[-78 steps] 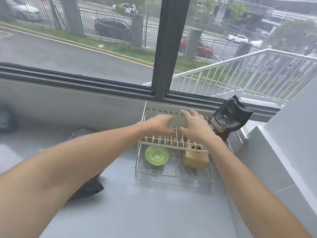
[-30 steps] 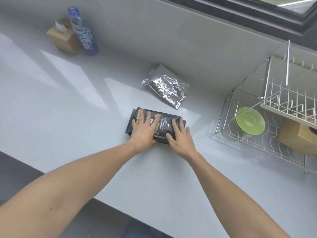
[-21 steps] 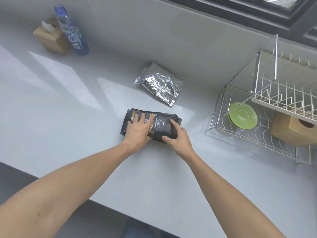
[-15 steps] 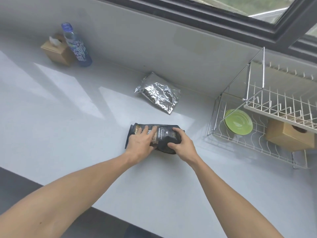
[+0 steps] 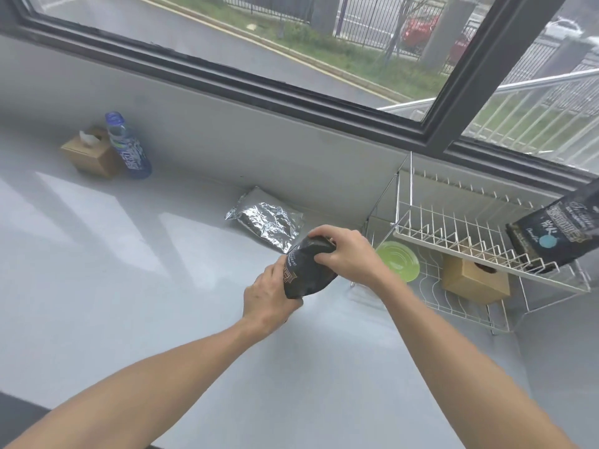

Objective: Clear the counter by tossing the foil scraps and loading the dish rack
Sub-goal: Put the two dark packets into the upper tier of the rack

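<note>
Both hands are gripping a black pouch (image 5: pixel 306 272): left hand (image 5: pixel 270 298) at its lower end, right hand (image 5: pixel 348 254) on top, its long axis tilting up toward the dish rack (image 5: pixel 486 254), which is holding a green plate (image 5: pixel 400 262), a cardboard box (image 5: pixel 475 280) and a second black pouch (image 5: pixel 557 234).

A kitchen-like spot in a building at street level: a pale grey counter (image 5: pixel 113 286) runs under a wide dark-framed window (image 5: pixel 291 92) (parked cars and a railing outside). A wire dish rack (image 5: pixel 486 254) holds a green plate (image 5: pixel 400 262); a tissue box (image 5: pixel 89 155) and water bottle (image 5: pixel 128 147) stand nearby.
</note>
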